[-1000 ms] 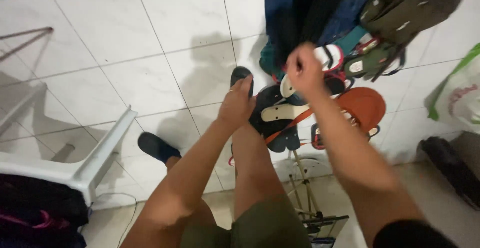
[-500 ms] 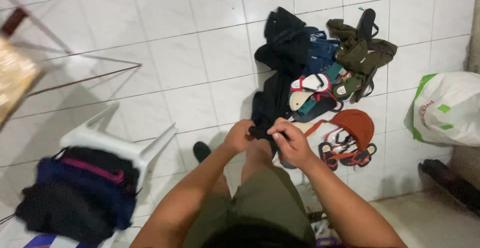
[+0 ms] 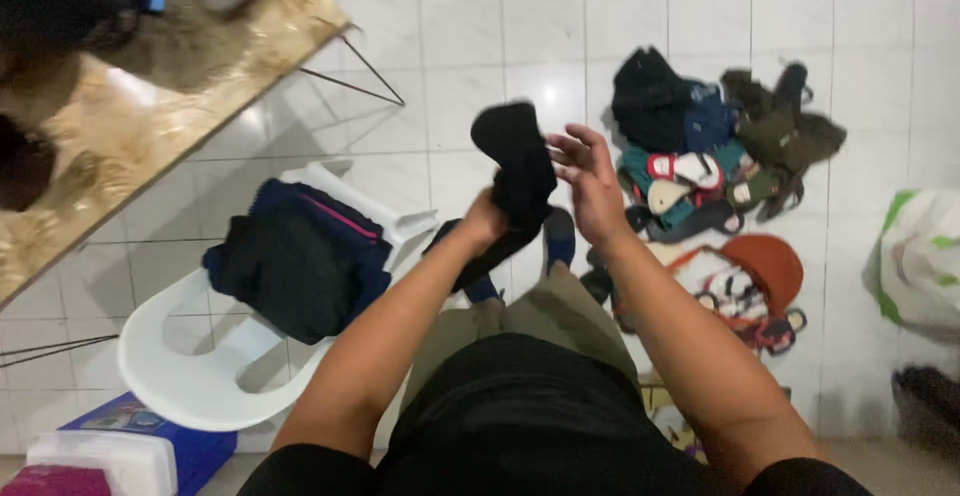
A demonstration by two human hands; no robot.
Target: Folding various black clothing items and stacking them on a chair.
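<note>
Black garment (image 3: 515, 171) hanging roughly upright, long axis vertical, left hand (image 3: 484, 220) grip clamped on its middle, right hand (image 3: 590, 181) fingers spread apart beside it, white chair (image 3: 205, 376) with dark clothes (image 3: 295, 261) left

The black garment (image 3: 512, 171) was a soft, dark cloth item, bunched and partly folded. It was held raised above the white tiled floor, its rounded upper end uppermost and its lower portion hanging down and leftward, in front of the knees.
</note>
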